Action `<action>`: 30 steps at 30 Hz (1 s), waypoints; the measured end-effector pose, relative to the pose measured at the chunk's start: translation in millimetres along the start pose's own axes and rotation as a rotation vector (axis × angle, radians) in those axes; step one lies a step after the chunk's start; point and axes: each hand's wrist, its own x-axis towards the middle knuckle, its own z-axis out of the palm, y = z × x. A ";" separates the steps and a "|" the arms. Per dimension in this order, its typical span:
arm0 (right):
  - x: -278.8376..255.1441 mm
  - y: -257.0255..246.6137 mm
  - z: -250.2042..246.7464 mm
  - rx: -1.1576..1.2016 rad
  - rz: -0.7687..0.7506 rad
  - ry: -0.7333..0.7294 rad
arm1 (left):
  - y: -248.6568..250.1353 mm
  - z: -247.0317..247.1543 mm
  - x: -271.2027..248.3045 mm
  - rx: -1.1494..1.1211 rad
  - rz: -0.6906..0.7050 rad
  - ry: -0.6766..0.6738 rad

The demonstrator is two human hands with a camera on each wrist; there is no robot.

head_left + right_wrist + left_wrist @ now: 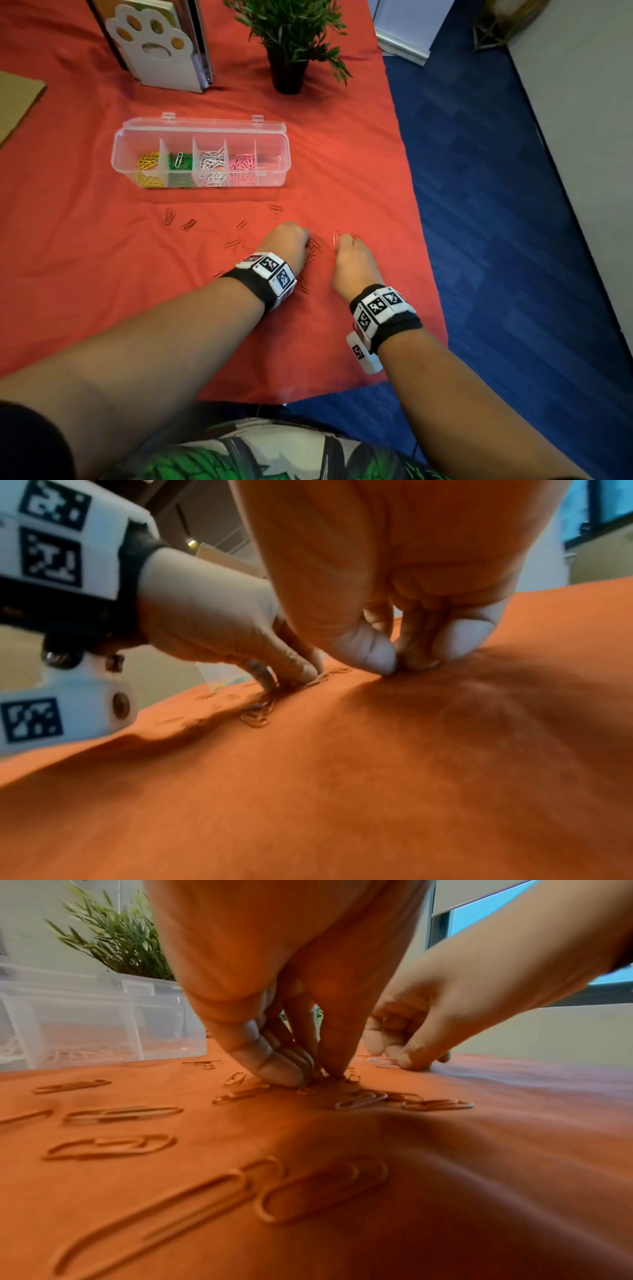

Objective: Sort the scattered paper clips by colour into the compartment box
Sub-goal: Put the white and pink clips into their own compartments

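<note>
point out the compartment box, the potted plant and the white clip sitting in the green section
compartment box (274,178), head view, on its clear front wall at the right end.
potted plant (287,73), head view, on its black pot.
white paper clip (178,159), head view, on the clip's middle, atop the green clips.

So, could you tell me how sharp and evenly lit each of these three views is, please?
Head view: sharp, evenly lit, and the compartment box reads clearly. Left wrist view: nearest paper clips are blurred, with shadow under the left hand. Right wrist view: soft throughout, with the cloth dark beneath the right hand.
</note>
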 end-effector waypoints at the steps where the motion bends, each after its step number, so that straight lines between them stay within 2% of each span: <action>1: -0.4 4.1 -1.0 0.014 0.014 -0.017 | -0.2 -0.1 0.2 -0.004 0.001 -0.006; 3: 0.2 12.5 -4.1 0.065 0.047 -0.014 | -0.9 -1.0 0.0 -0.018 -0.003 -0.019; 7: 9.1 25.9 -11.7 0.118 0.070 0.100 | -6.1 -0.7 -2.1 -0.085 -0.010 -0.001; 14: 20.2 21.6 -10.3 -0.083 -0.036 0.109 | -21.7 -4.1 -3.1 -0.090 -0.055 0.037; 19: 15.2 7.8 -11.1 -0.254 -0.090 0.081 | -18.8 -4.1 -6.1 0.038 -0.008 0.047; 22: 15.8 5.8 -11.7 -0.260 -0.100 0.073 | -15.7 -3.8 -6.7 0.062 0.010 0.049; 24: 21.4 8.2 -12.2 -0.138 -0.059 0.045 | -15.6 -4.7 -4.5 0.081 0.015 0.020; 26: 27.5 11.8 -13.1 0.114 0.037 0.000 | -16.1 -5.1 -1.6 0.110 0.011 -0.016; 30: 22.6 12.7 -19.5 0.897 0.308 -0.082 | -16.8 -3.0 -2.4 0.093 -0.020 -0.045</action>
